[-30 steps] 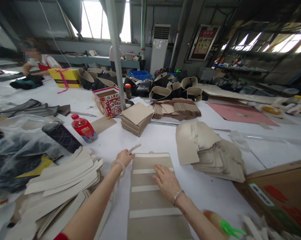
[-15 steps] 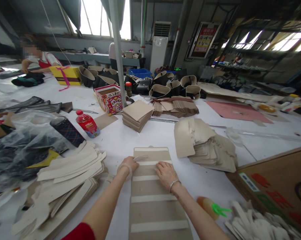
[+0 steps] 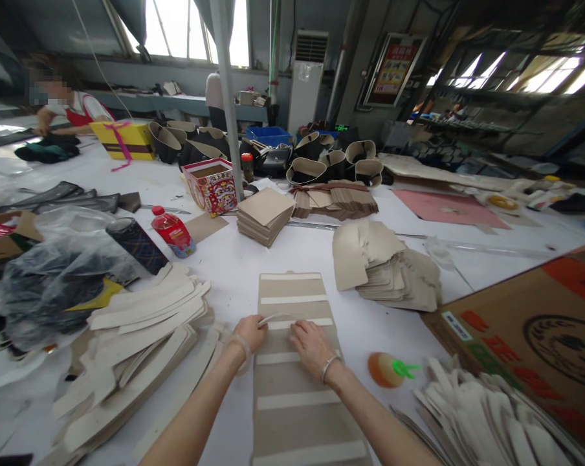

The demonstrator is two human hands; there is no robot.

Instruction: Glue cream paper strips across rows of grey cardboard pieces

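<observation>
A long beige board (image 3: 292, 378) lies before me with several pale crosswise strips on it. My left hand (image 3: 252, 333) is at its left edge, thumb and fingers pinched on one end of a thin white strip (image 3: 277, 316). This strip arches a little above the board. My right hand (image 3: 316, 349) rests on the board's right half, fingers stretched out with the tips at a crosswise strip (image 3: 316, 321). Its palm seems to hold nothing, though the underside is hidden.
Stacked curved pieces (image 3: 142, 362) lie left; cut sheets (image 3: 389, 268) and square sheets (image 3: 264, 217) lie beyond. A green-tipped bottle (image 3: 387, 369), loose strips (image 3: 486, 408) and a cardboard carton (image 3: 530, 330) stand right. A red bottle (image 3: 173, 232) is back left. A co-worker (image 3: 74, 107) sits far left.
Both hands have come nearer to me along the board, from the second crosswise strip to the third. My left hand keeps its pinch on the thin strip. The view has shifted slightly.
</observation>
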